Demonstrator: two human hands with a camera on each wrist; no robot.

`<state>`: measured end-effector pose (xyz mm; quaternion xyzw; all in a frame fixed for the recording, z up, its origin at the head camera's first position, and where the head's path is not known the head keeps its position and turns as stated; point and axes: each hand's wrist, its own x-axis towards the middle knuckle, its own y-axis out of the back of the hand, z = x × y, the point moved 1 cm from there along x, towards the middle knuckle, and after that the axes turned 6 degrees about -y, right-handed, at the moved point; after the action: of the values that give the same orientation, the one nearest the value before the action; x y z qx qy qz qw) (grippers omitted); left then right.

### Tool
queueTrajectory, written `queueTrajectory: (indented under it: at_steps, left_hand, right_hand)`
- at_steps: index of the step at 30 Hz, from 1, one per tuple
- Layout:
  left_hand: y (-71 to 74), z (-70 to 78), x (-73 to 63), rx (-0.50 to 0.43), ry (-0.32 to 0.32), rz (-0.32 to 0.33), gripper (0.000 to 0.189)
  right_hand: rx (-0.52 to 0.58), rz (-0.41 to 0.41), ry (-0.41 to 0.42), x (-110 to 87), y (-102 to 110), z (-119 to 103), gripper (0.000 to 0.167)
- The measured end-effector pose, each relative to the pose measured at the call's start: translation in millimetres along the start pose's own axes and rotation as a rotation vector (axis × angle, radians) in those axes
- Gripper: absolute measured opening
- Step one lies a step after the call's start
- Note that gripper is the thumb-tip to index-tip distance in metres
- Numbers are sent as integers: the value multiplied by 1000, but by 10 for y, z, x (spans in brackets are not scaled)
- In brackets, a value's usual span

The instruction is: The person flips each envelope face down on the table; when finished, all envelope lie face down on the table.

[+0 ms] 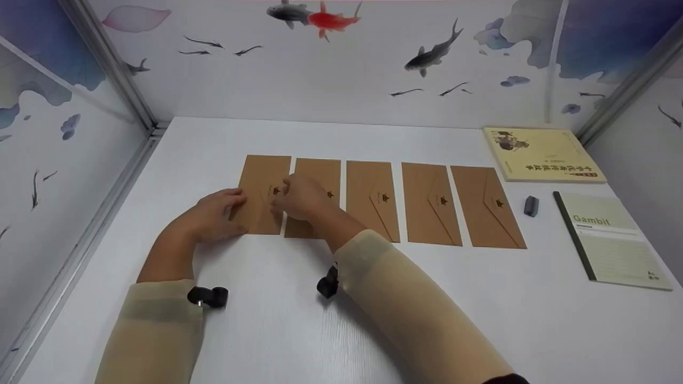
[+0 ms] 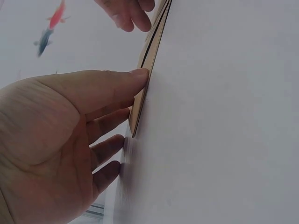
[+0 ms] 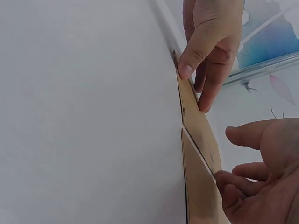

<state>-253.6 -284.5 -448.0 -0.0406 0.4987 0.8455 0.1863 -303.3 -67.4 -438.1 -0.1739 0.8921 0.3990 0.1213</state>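
Several brown paper envelopes lie side by side in a row on the white table. My left hand (image 1: 217, 216) is at the left side of the leftmost envelope (image 1: 261, 178), its thumb and fingertips touching the edges near the close corner. In the left wrist view the left thumb (image 2: 117, 86) lies against the envelope's edge, the flap standing slightly apart. My right hand (image 1: 301, 198) is over the gap between that envelope and the second envelope (image 1: 318, 169), hiding part of both. Its fingertips (image 3: 222, 177) touch the leftmost envelope's right edge, the thumb held away.
To the right lie a third envelope (image 1: 368, 176), a fourth envelope (image 1: 424, 181) and a fifth (image 1: 475, 184). Beyond them are a small dark grey block (image 1: 531, 206), a yellow book (image 1: 544, 154) and a pale green Gambit notebook (image 1: 613, 234). Printed walls (image 1: 341, 80) enclose the table.
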Motion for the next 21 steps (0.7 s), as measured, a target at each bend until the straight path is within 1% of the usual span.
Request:
queueTrajectory:
  at_steps: [1,3,7,9,12,15,21]
  left_hand:
    - [-2,-5,2,-2,3,0,79]
    - [-8,-11,6,-1,7,-2,79]
    - [-5,0,5,-1,23,-5,79]
    - [-1,20,1,2,26,-4,79]
    - [11,40,-6,7,35,-1,79]
    - [18,43,-14,11,39,0,79]
    - [-6,24,10,-15,34,-4,77]
  right_hand:
    - [36,-3,-11,0,4,-5,67]
    - [119,-17,-51,6,20,-9,64]
    - [298,-39,-155,37,62,8,59]
    - [370,-41,-188,54,83,22,57]
    - [439,-46,-191,71,103,39,54]
    - [491,-59,-163,76,118,54,50]
    - [605,-78,-149,82,141,111,46]
